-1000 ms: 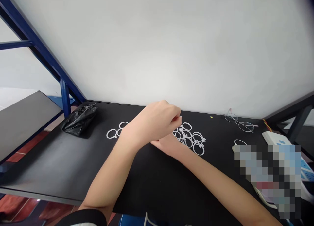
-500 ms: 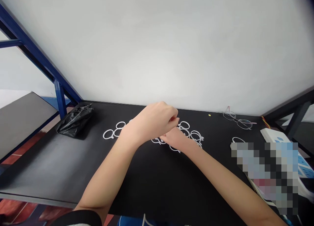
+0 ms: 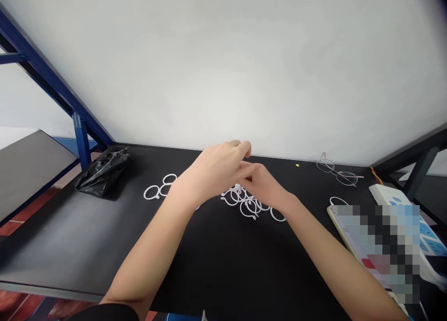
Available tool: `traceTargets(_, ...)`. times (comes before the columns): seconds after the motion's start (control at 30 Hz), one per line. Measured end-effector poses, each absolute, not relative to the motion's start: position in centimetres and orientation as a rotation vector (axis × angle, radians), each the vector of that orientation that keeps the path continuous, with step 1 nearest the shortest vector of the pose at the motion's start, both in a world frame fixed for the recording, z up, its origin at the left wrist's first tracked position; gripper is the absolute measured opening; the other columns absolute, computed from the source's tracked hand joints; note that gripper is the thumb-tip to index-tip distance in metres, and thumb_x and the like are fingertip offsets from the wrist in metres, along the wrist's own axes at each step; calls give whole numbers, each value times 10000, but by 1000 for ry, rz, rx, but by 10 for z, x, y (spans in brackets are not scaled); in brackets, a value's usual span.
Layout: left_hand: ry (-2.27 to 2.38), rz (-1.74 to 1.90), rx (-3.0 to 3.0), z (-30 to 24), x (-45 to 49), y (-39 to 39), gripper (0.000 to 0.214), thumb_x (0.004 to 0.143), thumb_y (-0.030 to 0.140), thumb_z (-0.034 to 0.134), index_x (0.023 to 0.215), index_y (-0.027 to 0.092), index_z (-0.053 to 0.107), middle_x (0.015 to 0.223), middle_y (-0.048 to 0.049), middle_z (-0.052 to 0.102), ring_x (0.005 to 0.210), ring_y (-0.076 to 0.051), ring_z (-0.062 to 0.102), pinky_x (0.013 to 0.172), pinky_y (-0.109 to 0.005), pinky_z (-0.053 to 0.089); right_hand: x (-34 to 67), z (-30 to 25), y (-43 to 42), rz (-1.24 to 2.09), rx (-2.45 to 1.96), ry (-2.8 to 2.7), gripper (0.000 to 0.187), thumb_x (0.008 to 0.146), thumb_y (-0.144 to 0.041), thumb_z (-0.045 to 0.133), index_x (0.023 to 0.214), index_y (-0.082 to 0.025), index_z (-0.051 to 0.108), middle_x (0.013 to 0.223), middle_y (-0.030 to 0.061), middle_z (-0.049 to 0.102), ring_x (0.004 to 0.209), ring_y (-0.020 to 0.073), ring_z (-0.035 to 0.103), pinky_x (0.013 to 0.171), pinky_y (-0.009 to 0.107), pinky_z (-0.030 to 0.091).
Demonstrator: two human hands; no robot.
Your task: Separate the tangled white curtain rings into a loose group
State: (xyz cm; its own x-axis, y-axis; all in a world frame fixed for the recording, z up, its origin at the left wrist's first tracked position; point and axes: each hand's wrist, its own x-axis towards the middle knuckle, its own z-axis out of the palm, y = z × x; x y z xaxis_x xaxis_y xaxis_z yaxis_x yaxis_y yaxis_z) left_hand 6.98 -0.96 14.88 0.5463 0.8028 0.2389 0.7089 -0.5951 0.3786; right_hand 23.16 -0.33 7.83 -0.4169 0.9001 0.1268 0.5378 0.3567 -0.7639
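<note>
My left hand (image 3: 223,166) hangs over the middle of the black tabletop with its fingers bent and closed. Close against its thumb is my right hand (image 3: 264,185), the fingers pressed together. Whatever sits between the fingers of either hand is hidden. Below and behind my hands lies a loose pile of thin white rings (image 3: 249,204) with small clasp-like ends, partly covered by my right hand. Several more white rings (image 3: 152,192) lie on the left, next to my left wrist.
A crumpled black plastic bag (image 3: 104,172) lies at the back left. On the right are eyeglasses (image 3: 335,170), a phone-like device (image 3: 352,232) partly blurred out, and a white power strip (image 3: 387,195). A white wall (image 3: 223,70) rises behind the black table (image 3: 223,265).
My right hand has risen and shifted slightly right, turning at the wrist, so more of the ring pile shows beneath it. My left hand has moved a little, its fingers lifting.
</note>
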Motion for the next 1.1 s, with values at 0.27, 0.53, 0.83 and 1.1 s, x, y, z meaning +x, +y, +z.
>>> traceTargets(0.27,1196,837,2387,156,83,-30,344,959,477,375,865,182,524,518,43,483,407,-106,402,445,-227,274,238,113,-29,574,-1001,-1681,116,902,-301,594,885,-189,620,712,-3,632,566,100,539,490,225,424)
traceTargets(0.53,931,1365,2163,144,104,-28,272,922,419,472,825,169,521,488,67,431,404,-68,350,412,-207,279,230,120,-41,343,-965,-1509,34,866,-214,647,848,-212,675,692,-11,655,572,106,591,500,220,485)
traceTargets(0.83,669,1500,1718,137,105,-18,468,980,488,307,692,186,517,566,7,509,507,-98,504,492,-231,425,227,122,-51,398,-731,-1591,283,881,-110,571,1132,-223,638,741,-21,636,512,85,580,470,237,509)
traceTargets(1.1,663,1429,1593,142,101,-15,430,972,315,266,678,181,549,620,-14,544,598,-123,536,620,-272,477,232,119,-43,197,-694,-1653,204,775,-155,721,921,-214,592,624,-58,573,499,92,552,499,247,489)
